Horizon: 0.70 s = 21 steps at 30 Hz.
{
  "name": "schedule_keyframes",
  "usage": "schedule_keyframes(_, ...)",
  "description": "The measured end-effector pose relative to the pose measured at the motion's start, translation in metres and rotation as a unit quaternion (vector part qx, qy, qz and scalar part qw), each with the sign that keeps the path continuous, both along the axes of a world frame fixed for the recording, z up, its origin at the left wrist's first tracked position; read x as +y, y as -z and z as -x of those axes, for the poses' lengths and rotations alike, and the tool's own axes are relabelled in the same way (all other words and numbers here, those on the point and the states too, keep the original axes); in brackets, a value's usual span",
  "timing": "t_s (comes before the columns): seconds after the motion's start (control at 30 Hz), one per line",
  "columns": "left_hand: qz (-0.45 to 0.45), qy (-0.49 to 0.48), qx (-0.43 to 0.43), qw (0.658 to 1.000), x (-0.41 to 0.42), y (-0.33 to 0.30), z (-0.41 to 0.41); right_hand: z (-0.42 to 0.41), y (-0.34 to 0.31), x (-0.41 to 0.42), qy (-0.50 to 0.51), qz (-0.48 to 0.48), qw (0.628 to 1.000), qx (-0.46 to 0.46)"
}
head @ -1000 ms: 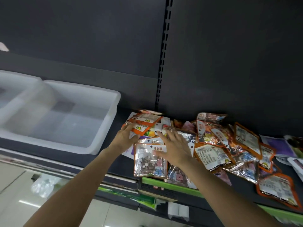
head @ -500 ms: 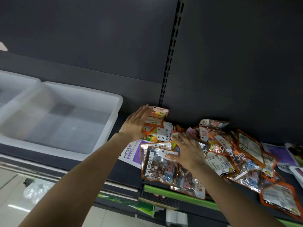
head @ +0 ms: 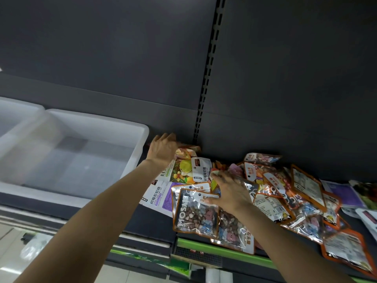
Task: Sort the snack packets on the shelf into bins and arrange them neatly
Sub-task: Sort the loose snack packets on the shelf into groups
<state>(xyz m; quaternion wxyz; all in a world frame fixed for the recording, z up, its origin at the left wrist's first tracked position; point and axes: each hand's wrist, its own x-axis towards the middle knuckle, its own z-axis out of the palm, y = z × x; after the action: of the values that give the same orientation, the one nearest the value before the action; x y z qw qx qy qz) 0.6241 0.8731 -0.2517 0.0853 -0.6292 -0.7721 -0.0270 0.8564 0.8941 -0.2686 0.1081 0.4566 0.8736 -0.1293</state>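
Left hand (head: 163, 149) reached deeper, curled on orange packets (head: 186, 153) beside empty bin (head: 140, 144); right hand (head: 230, 190) spread flat on pile; binning likely next.

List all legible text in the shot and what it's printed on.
"MOSAIC": side of the orange-edged stone candy packet.
"树莓形软糖": white and purple packet.
"树莓味软糖": white tag packet.
"石头糖": packet at the shelf edge.
"STO...": MOSAIC packet's white label, cut off by the right hand.
Other packets' print, back labels: too small or blurred.
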Motion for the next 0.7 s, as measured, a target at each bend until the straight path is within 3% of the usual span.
schedule_keyframes(0.2,0.03,-0.078,0.031,0.996,-0.019,-0.002,0.022,0.012,-0.001,0.003,0.009,0.0,1.0,0.016)
schedule_keyframes(0.33,-0.034,-0.015,-0.011,0.999,-0.032,0.01,0.005,0.032,-0.001,0.003,-0.015,-0.06,0.995,0.072)
schedule_keyframes(0.43,-0.052,0.026,-0.07,0.996,-0.042,0.02,0.006,0.047,0.003,0.0,-0.031,-0.056,0.997,0.05)
schedule_keyframes(0.53,0.006,0.017,-0.167,0.986,-0.049,0.023,0.01,0.056,0.004,0.0,-0.015,-0.068,0.996,0.048)
schedule_keyframes(0.7,0.125,-0.01,-0.202,0.971,-0.059,0.019,0.009,0.047,-0.001,0.01,0.017,-0.11,0.99,0.088)
